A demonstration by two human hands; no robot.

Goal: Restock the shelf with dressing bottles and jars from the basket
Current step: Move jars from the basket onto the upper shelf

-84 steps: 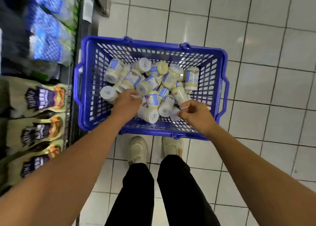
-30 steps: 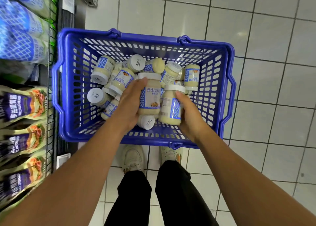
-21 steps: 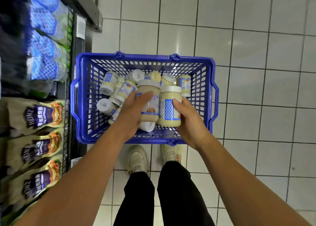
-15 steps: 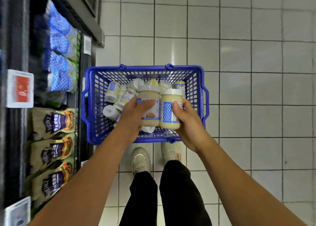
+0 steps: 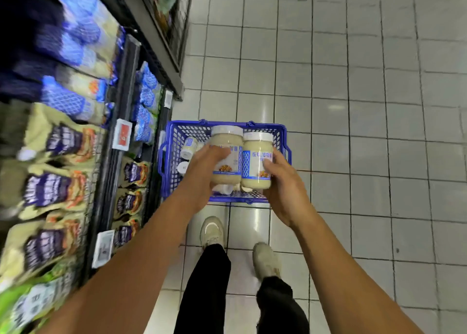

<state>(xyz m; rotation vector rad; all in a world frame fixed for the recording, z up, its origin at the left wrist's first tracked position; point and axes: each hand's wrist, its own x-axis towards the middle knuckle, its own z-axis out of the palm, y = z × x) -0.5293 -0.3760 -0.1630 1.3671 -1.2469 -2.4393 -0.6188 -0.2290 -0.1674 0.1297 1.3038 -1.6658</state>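
White caps, cream contents: two jars, one per hand, both held over the blue basket (image 5: 177,136). The basket sits on the tiled floor (image 5: 353,101) beside the foot of the shelf (image 5: 125,85).

Left jar (image 5: 225,141): long axis runs top to bottom in the view, cap at the far end, base toward the person. Left hand (image 5: 202,171) grips it from the left, curled round the body and covering most of the label.

Right jar (image 5: 256,161): same axis, cap far, base near. Label faces the camera, with a blue lattice strip down its left edge. Right hand (image 5: 283,182) grips it from the right, wrapped round the lower right side.

The jars sit side by side between the two hands, sides touching or nearly so; can't tell which. The left jar's cap sits slightly higher in the frame than the right's.

Loose jars (image 5: 189,147) lie in the basket's left half, partly hidden behind the left hand.

The shelf is on the person's left: pouches (image 5: 50,189) in rows nearer the camera, blue packs (image 5: 146,98) farther along, price tags (image 5: 122,134) on the rails. That side is motion-blurred.

Pale shoes (image 5: 212,231) and black trousers (image 5: 204,283) show below the forearms, with the left shoe near the basket's near rim.
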